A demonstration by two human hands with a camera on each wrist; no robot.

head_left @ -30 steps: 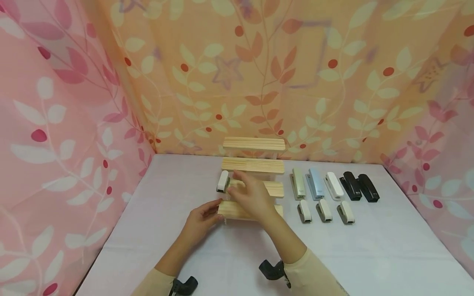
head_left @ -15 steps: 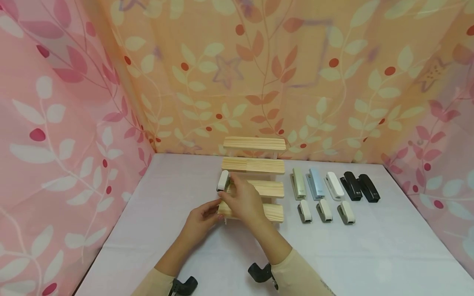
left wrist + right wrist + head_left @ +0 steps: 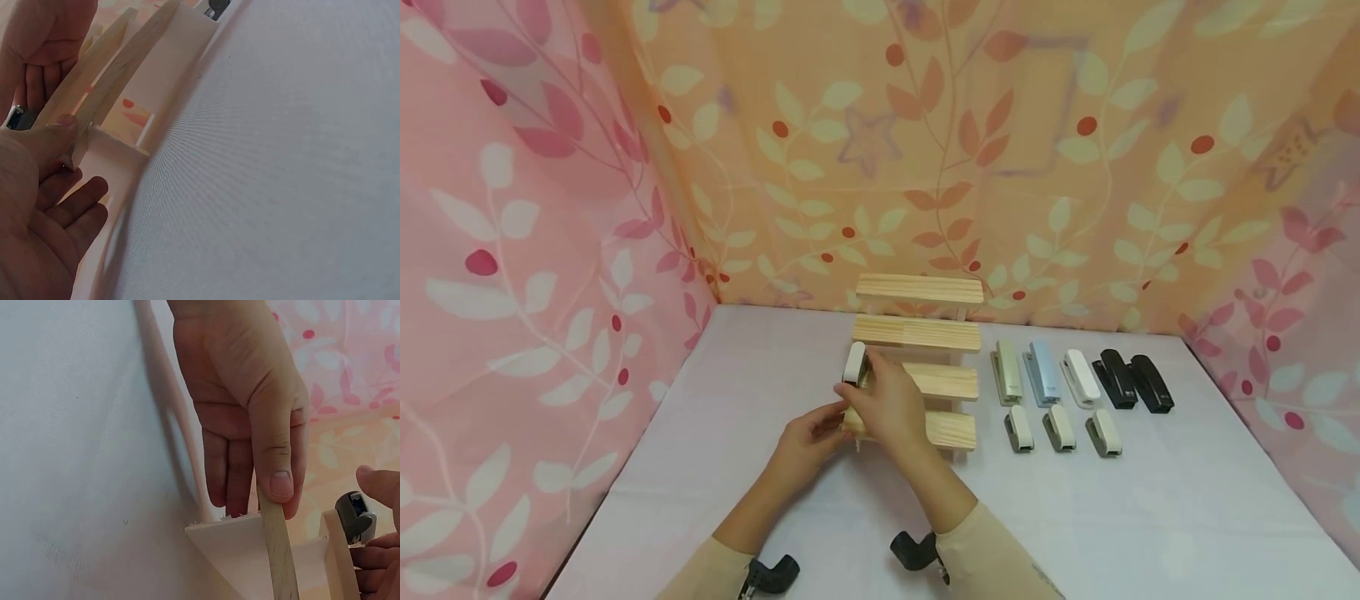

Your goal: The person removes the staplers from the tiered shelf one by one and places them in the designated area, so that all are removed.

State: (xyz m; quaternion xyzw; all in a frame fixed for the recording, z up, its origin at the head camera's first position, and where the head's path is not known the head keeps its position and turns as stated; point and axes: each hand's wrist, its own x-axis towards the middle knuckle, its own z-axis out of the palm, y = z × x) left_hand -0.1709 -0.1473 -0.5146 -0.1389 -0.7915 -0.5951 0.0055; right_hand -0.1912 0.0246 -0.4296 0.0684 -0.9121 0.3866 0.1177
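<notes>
A stepped wooden display rack (image 3: 917, 332) with pale pine boards stands on the white table. My left hand (image 3: 805, 450) pinches the left end of its lowest board (image 3: 951, 431), thumb on top in the right wrist view. On the left end of the board above rests a small white stapler (image 3: 854, 361) with a grey base (image 3: 354, 515). My right hand (image 3: 891, 408) reaches across the rack and grips this stapler, thumb at its near end and forefinger along its right side. Part of the two lower boards is hidden behind the right hand.
Right of the rack stand a green stapler (image 3: 1008, 372), a blue stapler (image 3: 1042, 373), a white stapler (image 3: 1080, 377) and two black staplers (image 3: 1118, 378). Several small white staplers (image 3: 1060, 428) line up before them. Patterned curtains (image 3: 790, 183) enclose the table (image 3: 1075, 525).
My right hand has shifted left and closed round the small stapler, its thumb coming to the near end. The left hand stays on the lowest board. The head view has shifted slightly.
</notes>
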